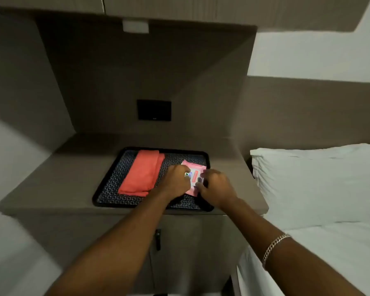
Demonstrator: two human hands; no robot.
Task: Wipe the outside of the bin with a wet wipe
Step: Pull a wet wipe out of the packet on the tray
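On the right half of the black rectangular tray with the patterned mat [107, 194], a soft pink plastic pack of wet wipes [193, 175] is lying flat, close to the tray's right rim. The tray itself is sitting on the grey-brown bedside cabinet top [58, 184], toward its front edge. A folded coral-red cloth [140, 174] is lying on the left half of the tray, apart from the pack.

Both hands are working on the pack. The left hand [177, 179] is resting on its left end, with the fingers curled down onto the wrapper; it seems to be pressing or pinching there, but I cannot tell if it is really closed on something. The right hand [215, 189] is touching the pack's right and near side, fingers [199, 182] bent loosely and partly open around the edge, not closed in a fist.

I judge the step in hand to be opening the pack to take one wipe out. To do this well, one hand should be holding the pack steady against the tray while the other is peeling the flap slowly and pulling only a single sheet, so the pack is not sliding or lifting.

The bin is not appearing in this view, so I cannot say where it is standing.
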